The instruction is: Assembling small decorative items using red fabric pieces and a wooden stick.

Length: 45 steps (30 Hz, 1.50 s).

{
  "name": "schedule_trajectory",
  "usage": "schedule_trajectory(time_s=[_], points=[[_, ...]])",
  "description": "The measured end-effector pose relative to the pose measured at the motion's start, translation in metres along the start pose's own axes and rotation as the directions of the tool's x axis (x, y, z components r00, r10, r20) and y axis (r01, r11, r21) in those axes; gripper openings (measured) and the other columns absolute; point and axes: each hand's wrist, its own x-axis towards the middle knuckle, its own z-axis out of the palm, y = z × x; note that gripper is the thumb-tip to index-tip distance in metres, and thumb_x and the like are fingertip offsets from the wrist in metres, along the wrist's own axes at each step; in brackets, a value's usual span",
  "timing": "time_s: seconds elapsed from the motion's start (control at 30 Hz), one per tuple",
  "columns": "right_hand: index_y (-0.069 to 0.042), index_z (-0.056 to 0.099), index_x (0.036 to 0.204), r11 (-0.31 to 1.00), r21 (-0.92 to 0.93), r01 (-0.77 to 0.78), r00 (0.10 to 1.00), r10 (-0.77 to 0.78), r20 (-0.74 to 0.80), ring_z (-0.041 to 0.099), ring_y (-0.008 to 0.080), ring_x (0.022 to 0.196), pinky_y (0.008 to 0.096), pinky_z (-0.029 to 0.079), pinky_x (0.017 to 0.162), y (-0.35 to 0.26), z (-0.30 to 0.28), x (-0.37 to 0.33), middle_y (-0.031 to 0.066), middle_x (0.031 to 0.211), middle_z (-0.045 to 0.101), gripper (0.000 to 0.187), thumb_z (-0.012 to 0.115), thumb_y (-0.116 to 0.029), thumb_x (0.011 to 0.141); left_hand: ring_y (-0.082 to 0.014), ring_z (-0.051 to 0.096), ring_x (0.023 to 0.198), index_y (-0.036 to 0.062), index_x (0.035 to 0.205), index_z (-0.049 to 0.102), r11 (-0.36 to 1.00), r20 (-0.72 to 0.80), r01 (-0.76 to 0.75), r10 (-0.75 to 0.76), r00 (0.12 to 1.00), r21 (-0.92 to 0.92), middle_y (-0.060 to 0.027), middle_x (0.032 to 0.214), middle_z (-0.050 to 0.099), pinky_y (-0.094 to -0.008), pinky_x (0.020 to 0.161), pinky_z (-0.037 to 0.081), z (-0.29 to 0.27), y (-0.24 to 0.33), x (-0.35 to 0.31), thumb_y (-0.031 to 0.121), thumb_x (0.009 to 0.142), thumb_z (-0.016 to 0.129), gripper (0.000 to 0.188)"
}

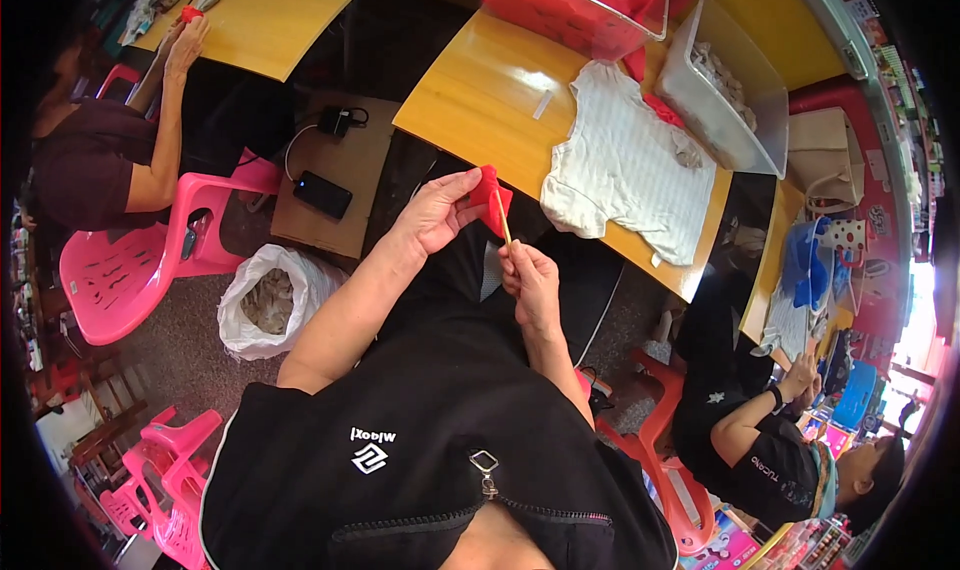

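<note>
Over my lap, my left hand [437, 212] pinches a small folded piece of red fabric [486, 192] between thumb and fingers. The fingers of my right hand [532, 278] are closed round the lower end of a thin, pale wooden stick [503, 217]. The upper part of this stick lies against the red fabric. Just beyond my hands, a white sleeveless garment [630, 160] is spread on the wooden table [470, 90], hanging slightly over its near edge.
A clear bin of red fabric [590, 15] and a bin of greyish cloth [745, 125] stand on the table. At left are a white sack [262, 300], a phone [322, 196] on cardboard and a pink chair [120, 280]. People work at left [110, 160] and right [760, 450].
</note>
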Motion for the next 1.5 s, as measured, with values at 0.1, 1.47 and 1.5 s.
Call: schedule_trajectory(time_s=[0.1, 1.47, 1.5], points=[[-0.004, 0.060, 0.087, 0.982, 0.186, -0.044, 0.998, 0.034, 0.061, 0.029, 0.0016, 0.046, 0.0174, 0.020, 0.043, 0.011, 0.001, -0.010, -0.0053, 0.062, 0.043, 0.026, 0.053, -0.027, 0.096, -0.0169, 0.066, 0.091, 0.0045, 0.104, 0.065, 0.997, -0.022, -0.048, 0.047, 0.999, -0.062, -0.0066, 0.099, 0.068, -0.0317, 0.084, 0.054, 0.001, -0.010, -0.007, 0.020, 0.088, 0.064, 0.022], [-0.002, 0.067, 0.089, 0.741, -0.586, 0.327, 0.916, -0.401, 0.004, 0.046, 0.0033, 0.056, 0.0188, 0.036, 0.050, 0.024, -0.008, -0.048, -0.0037, 0.065, 0.054, 0.021, 0.056, -0.018, 0.094, -0.0139, 0.066, 0.086, 0.0020, 0.106, 0.064, 0.926, 0.121, -0.034, -0.013, 0.993, 0.376, -0.0080, 0.097, 0.068, -0.0287, 0.078, 0.054, -0.004, -0.023, -0.053, 0.020, 0.090, 0.063, 0.025], [-0.005, 0.068, 0.089, 0.823, -0.519, 0.232, 0.959, -0.282, -0.018, 0.040, 0.0004, 0.053, 0.0163, 0.029, 0.046, 0.022, -0.007, -0.048, -0.0064, 0.065, 0.052, 0.022, 0.054, -0.021, 0.095, -0.0143, 0.065, 0.086, 0.0024, 0.105, 0.065, 0.923, 0.116, -0.013, -0.035, 0.993, 0.386, -0.0079, 0.096, 0.068, -0.0294, 0.077, 0.054, -0.007, -0.020, -0.051, 0.020, 0.089, 0.063, 0.024]])
